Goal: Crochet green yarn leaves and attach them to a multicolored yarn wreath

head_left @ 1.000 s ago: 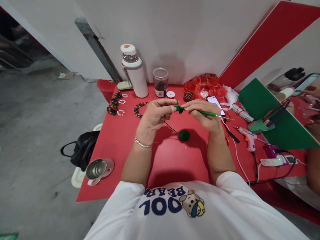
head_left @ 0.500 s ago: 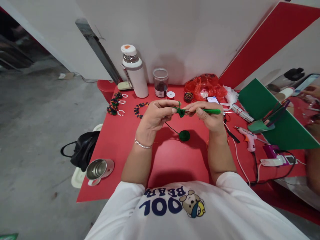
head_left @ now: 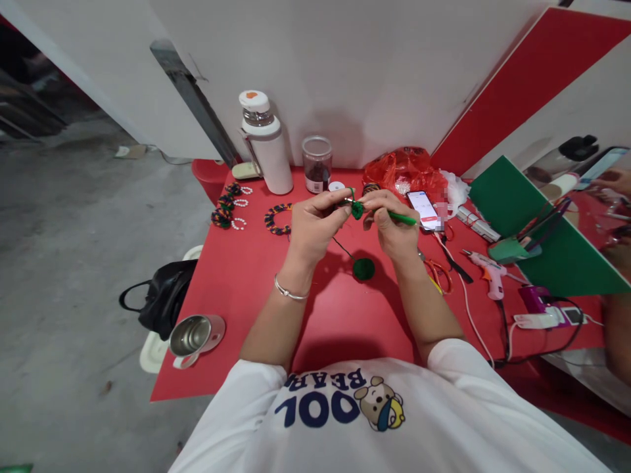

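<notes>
A small piece of green crochet work (head_left: 357,210) is held up between my two hands above the table. My left hand (head_left: 318,220) pinches its left side, and a green strand loops over the raised forefinger. In my right hand (head_left: 392,226) is a crochet hook (head_left: 403,218) with a green handle; its tip is hidden at the work. The right fingertips touch the work's edge. Below, a ball of dark green yarn (head_left: 363,269) lies on the red table (head_left: 340,315), a strand leading from it up toward my left hand.
At the back stand a white thermos (head_left: 270,154), a clear jar (head_left: 317,164) and a red plastic bag (head_left: 401,172). On the right lie a phone (head_left: 424,210), orange-handled scissors (head_left: 440,274) and a glue gun (head_left: 488,270). A metal mug (head_left: 197,335) stands near the left edge.
My right hand has moved left, closer to my left hand, and the hook has tilted downward at its handle end. The phone and scissors are now less covered.
</notes>
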`<state>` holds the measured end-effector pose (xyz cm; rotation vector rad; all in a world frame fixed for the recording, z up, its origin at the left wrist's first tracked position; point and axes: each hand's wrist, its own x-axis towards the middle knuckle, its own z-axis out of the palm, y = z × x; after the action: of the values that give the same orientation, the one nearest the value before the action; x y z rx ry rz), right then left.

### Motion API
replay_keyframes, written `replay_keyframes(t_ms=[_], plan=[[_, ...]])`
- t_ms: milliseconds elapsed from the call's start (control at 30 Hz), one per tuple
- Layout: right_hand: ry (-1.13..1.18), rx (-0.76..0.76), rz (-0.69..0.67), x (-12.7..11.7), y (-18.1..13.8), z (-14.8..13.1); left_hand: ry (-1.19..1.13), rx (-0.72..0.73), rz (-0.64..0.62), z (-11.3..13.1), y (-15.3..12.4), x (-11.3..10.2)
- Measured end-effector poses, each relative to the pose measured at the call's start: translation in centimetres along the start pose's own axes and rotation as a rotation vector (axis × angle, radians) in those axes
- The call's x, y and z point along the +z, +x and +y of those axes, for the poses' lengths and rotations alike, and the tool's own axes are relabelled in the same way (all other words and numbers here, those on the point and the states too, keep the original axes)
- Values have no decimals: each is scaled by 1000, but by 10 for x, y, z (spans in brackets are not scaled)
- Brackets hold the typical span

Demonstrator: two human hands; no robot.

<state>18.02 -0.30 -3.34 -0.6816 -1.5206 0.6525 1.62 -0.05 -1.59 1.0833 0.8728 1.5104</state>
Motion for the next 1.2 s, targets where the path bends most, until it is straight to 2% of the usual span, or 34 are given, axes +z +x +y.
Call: replay_keyframes(t_ms=[100,167,300,400,500,633,767,933,1100,1200], plan=[[-248,-153,48,5,-4,-4,95,179,112,-6,-3,7],[-390,-249,62,7,-5,-2,148,240,157,-7,-6,11],[-522,-364,85,10,-8,8,163,243,143,-7,-13,17],[-534,-408,134,11,-9,11,94,182,120,-6,-14,18],[-416,-350,107,6,-7,10,-32,22,67,-2,-12,16],[-49,-124,-61,-5,0,11,-122,-129,-53,8,-7,9],[133,-41,-149,-14,6,15,-118,-124,-111,14,-6,5],[107,-26,-146,-15,8,13,-98,-105,-142,11,-6,5],[230,-29,-154,-15,8,11,-84,-63,-183,11,-5,1],[258,-4,-147,-16,8,11,-118,-105,-202,13,-4,0]])
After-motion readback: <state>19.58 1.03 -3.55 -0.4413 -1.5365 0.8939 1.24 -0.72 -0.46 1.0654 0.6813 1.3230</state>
